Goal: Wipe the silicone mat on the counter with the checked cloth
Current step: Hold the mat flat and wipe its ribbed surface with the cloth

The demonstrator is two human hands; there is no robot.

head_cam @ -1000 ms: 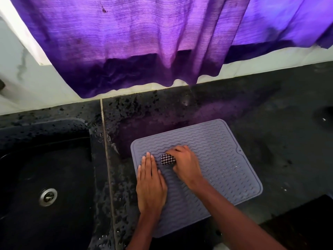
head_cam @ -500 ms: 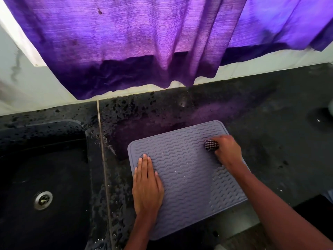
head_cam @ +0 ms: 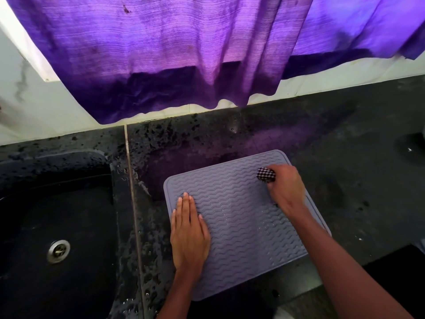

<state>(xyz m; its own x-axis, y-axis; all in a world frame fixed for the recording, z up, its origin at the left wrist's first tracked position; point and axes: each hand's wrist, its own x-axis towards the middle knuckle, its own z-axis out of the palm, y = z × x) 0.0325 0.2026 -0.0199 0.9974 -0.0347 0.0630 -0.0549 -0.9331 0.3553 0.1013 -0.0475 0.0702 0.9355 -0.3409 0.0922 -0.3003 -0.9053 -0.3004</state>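
**Mat:** rectangular grey-lilac silicone mat (head_cam: 241, 226), with rounded corners, a raised rim and wavy ridges across its face. It lies flat on the dark speckled stone counter (head_cam: 345, 162), turned slightly askew. Its left edge is near the counter's seam, and its near corner is close to the front edge.

**Cloth:** small black-and-white checked cloth (head_cam: 265, 174), bunched into a wad, at the mat's far right corner and touching the ridges.

**Right hand** (head_cam: 286, 189): fingers curled round the wad.

**Left hand** (head_cam: 189, 236): flat with fingers straight and together, pressing on the mat's left edge.

**Counter:** water droplets bead along the seam and behind the mat. Smooth stone runs to the right.

**Sink:** black matte sink basin (head_cam: 69, 192) at the counter's left end, with a round metal drain (head_cam: 58, 251).

**Curtain:** woven purple curtain (head_cam: 172, 54) with a darker hem, hanging in folds over the back edge.
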